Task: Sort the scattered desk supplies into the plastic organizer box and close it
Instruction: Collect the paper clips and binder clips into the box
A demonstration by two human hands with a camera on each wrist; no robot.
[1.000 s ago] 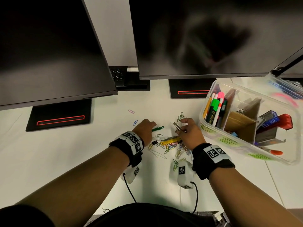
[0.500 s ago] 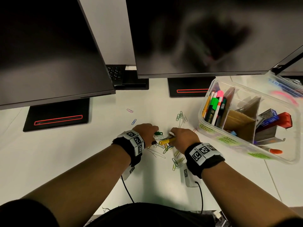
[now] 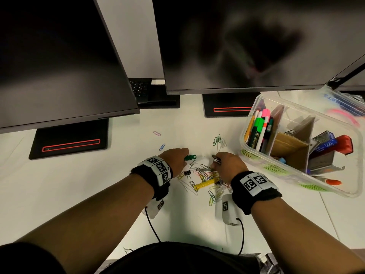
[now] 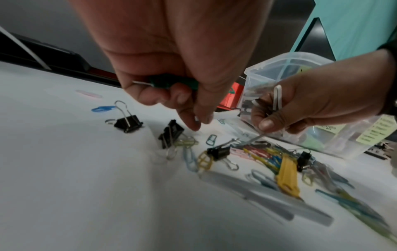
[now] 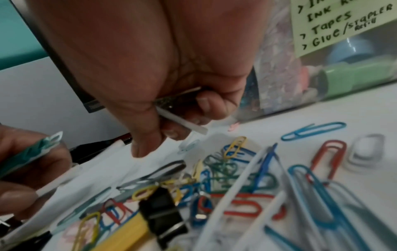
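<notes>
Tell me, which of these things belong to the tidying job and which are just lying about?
Part of the job:
paper clips
binder clips
yellow clip
green clip, in the left hand
right hand, holding metal clips
organizer box

Just lying about:
monitors
keyboard

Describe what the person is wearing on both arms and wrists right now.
Forearms are bare. Each wrist carries a black band with white square-code marker tiles. Under each wrist hangs a white camera pod, also tagged, with a thin black cable running back toward the body.
</notes>
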